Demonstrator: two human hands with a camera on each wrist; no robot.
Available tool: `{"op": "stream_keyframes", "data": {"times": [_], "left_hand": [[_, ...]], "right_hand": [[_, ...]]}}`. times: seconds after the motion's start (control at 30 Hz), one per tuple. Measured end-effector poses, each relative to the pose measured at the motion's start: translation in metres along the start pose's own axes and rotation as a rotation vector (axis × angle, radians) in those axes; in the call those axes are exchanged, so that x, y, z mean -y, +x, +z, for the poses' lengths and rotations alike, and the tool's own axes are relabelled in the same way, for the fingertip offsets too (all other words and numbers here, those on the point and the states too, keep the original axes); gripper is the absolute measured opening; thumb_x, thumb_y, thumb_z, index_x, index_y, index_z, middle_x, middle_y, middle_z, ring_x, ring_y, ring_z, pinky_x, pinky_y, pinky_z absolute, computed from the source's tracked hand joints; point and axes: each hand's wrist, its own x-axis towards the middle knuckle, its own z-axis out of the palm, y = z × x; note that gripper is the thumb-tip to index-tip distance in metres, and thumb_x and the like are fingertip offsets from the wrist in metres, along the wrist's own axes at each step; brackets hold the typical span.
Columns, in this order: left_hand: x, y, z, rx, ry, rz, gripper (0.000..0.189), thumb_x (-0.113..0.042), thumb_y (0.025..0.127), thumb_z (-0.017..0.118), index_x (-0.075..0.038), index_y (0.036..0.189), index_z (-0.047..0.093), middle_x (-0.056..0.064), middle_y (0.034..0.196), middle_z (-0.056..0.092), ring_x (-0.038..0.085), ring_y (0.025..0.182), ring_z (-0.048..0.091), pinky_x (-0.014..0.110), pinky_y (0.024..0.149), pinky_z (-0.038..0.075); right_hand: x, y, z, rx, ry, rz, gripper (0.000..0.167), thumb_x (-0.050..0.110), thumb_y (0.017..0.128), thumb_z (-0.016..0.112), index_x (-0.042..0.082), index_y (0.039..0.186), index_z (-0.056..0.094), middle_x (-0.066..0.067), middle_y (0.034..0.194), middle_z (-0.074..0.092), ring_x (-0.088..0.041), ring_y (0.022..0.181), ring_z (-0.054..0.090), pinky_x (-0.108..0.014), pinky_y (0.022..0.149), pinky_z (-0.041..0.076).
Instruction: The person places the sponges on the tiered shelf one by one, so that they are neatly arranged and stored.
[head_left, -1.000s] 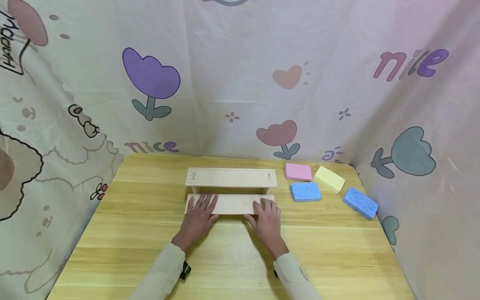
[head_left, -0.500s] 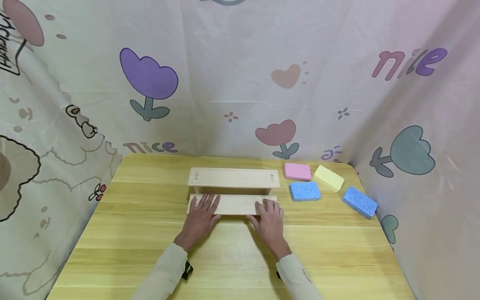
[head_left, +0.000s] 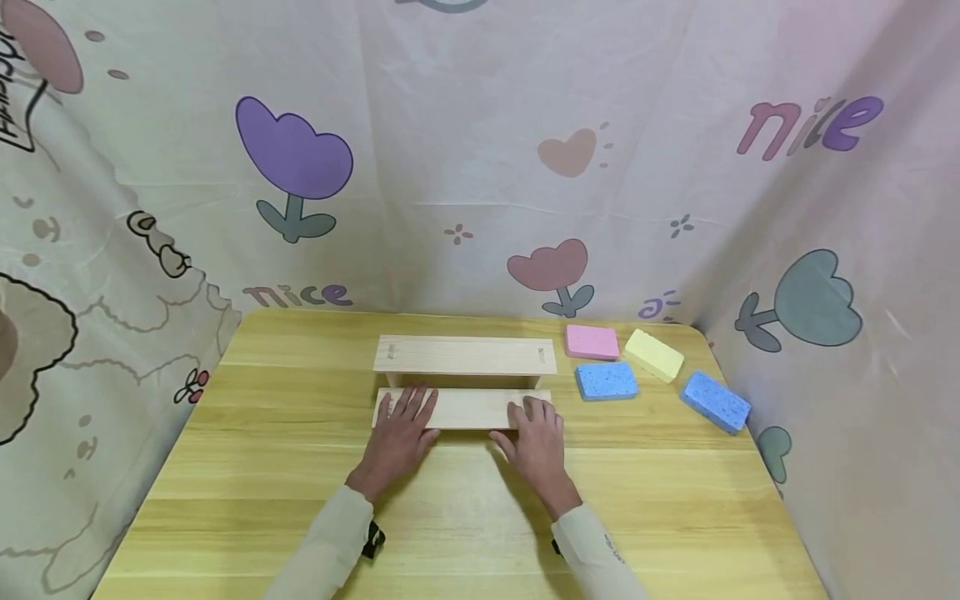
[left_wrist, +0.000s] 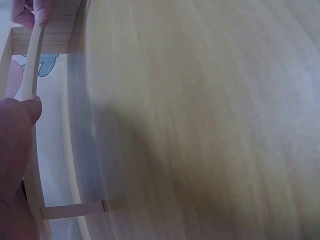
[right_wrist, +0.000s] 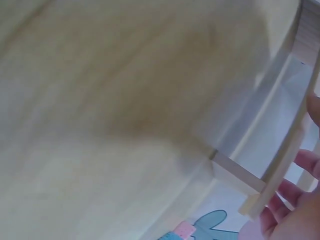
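Observation:
A pale two-tier wooden rack (head_left: 465, 354) stands at the back middle of the table, its lower front board (head_left: 472, 410) nearer to me. My left hand (head_left: 393, 442) holds the left end of that board, fingers laid over the top and thumb at the front edge. At the right end, my right hand (head_left: 536, 446) holds it with bent fingers on top and its thumb at the edge. In the left wrist view, a wooden leg (left_wrist: 72, 210) runs from the board to the table. The right wrist view shows another leg (right_wrist: 239, 172) beside my fingers.
Right of the rack lie a pink sponge (head_left: 592, 342), a yellow sponge (head_left: 654, 356), a blue sponge (head_left: 607, 382) and another blue sponge (head_left: 715, 402) close to the table's right edge. A printed curtain (head_left: 442, 167) hangs behind the wooden table (head_left: 465, 517) and at its sides.
Between the first and second head frames, both hands and the rack shift slightly right, towards the sponges. Since then the rack has kept its place; the head view has turned slightly.

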Motion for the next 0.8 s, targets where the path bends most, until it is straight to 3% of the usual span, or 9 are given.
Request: {"op": "stream_keyframes", "data": {"times": [0.23, 0.43, 0.8], "left_hand": [[0.002, -0.001, -0.008, 0.013, -0.108, -0.007, 0.067, -0.039, 0.094, 0.057, -0.009, 0.148, 0.032, 0.014, 0.154, 0.032, 0.034, 0.141, 0.030, 0.060, 0.114, 0.021], [0.007, -0.007, -0.013, 0.001, -0.138, -0.012, 0.071, -0.039, 0.092, 0.060, -0.007, 0.148, 0.031, 0.015, 0.153, 0.032, 0.035, 0.140, 0.031, 0.059, 0.114, 0.023], [0.018, -0.022, -0.018, -0.114, -0.196, -0.023, 0.071, -0.031, 0.086, 0.068, 0.001, 0.142, 0.039, 0.020, 0.148, 0.039, 0.039, 0.137, 0.034, 0.060, 0.109, 0.032]], "right_hand": [[0.003, 0.001, -0.014, 0.111, 0.001, -0.005, 0.057, 0.053, 0.081, 0.067, 0.014, 0.122, 0.059, -0.013, 0.126, 0.052, -0.033, 0.116, 0.047, -0.044, 0.088, 0.044], [0.001, 0.001, -0.021, 0.162, 0.046, -0.010, 0.058, 0.050, 0.082, 0.068, 0.015, 0.127, 0.057, -0.014, 0.132, 0.050, -0.035, 0.120, 0.046, -0.046, 0.091, 0.043], [-0.006, 0.002, -0.036, 0.208, 0.159, -0.014, 0.053, 0.045, 0.083, 0.069, 0.013, 0.124, 0.059, -0.015, 0.134, 0.050, -0.036, 0.123, 0.044, -0.049, 0.090, 0.042]]}}
